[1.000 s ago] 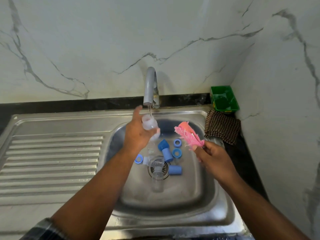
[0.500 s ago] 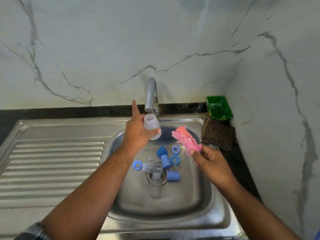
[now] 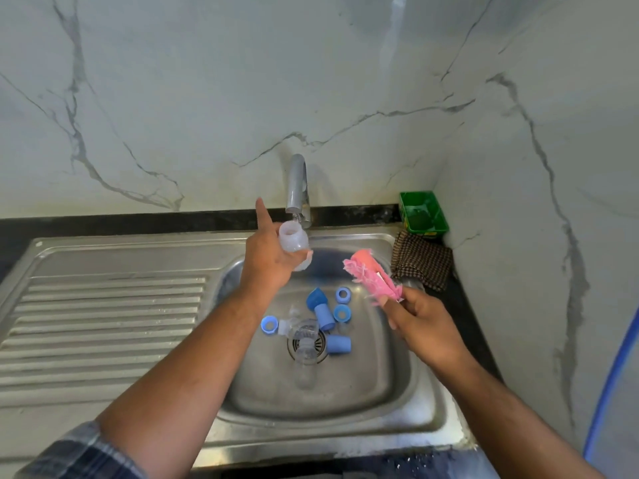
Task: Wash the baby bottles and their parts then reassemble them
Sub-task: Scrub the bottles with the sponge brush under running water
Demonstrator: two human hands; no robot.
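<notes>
The clear baby bottle (image 3: 293, 242) sits tilted, its open neck just under the tap (image 3: 296, 188), grasped by the left grip (image 3: 273, 261). Right of the tap, the right grip (image 3: 420, 326) clutches a pink scrubber (image 3: 371, 276). Below the tap, blue caps (image 3: 338, 344), rings (image 3: 343, 294) and a second bottle (image 3: 304, 357) lie in the sink (image 3: 138, 250).

Three blue rings (image 3: 269, 324) (image 3: 343, 294) (image 3: 342, 312), three blue caps (image 3: 316, 298) (image 3: 325, 318) (image 3: 339, 344)

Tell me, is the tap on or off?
On: a thin stream falls from the tap into the clear bottle that the left hand holds under it.
</notes>
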